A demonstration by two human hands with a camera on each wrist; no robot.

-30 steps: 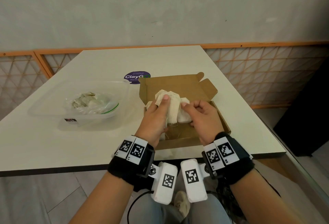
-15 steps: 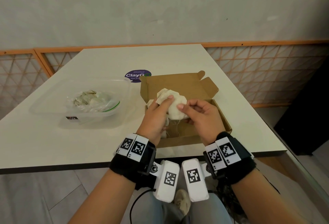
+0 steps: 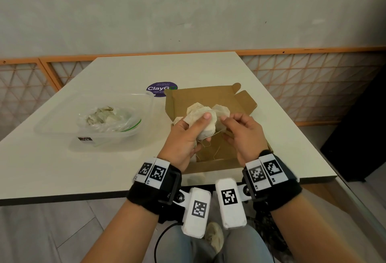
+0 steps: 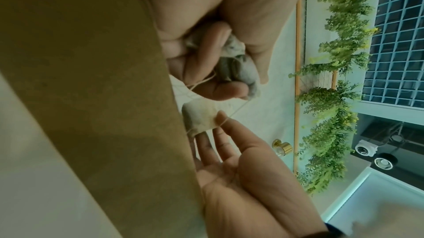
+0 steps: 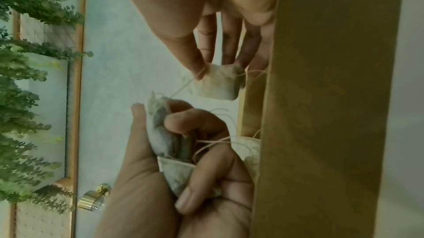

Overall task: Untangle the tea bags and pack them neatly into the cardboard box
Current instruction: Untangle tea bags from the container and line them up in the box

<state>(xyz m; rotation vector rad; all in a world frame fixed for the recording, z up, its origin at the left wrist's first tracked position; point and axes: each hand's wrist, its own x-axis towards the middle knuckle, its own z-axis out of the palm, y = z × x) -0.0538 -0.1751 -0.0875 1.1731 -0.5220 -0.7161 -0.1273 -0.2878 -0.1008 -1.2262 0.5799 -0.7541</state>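
An open brown cardboard box (image 3: pixel 211 95) sits on the white table (image 3: pixel 62 168) in front of me. Above it my left hand (image 3: pixel 198 124) grips a clump of cream tea bags (image 3: pixel 201 114) with tangled strings; the same clump (image 5: pixel 165 142) shows between thumb and curled fingers in the right wrist view. My right hand (image 3: pixel 227 122) pinches one tea bag (image 5: pixel 215 84) by its edge, a little apart from the clump. A thin string (image 5: pixel 181 87) still joins that bag to the clump. Loose strings (image 3: pixel 215 149) hang down into the box.
A clear plastic tub (image 3: pixel 133 137) holding a zip bag of more tea bags (image 3: pixel 106 118) stands left of the box. A purple round sticker (image 3: pixel 158 89) lies behind the box. The table's near edge (image 3: pixel 62 197) runs just below my wrists. An orange lattice rail (image 3: pixel 313 87) borders the table.
Both hands have lifted the clump higher above the box. My right hand has drawn one bag off to the right, opening a gap with a string stretched across it.
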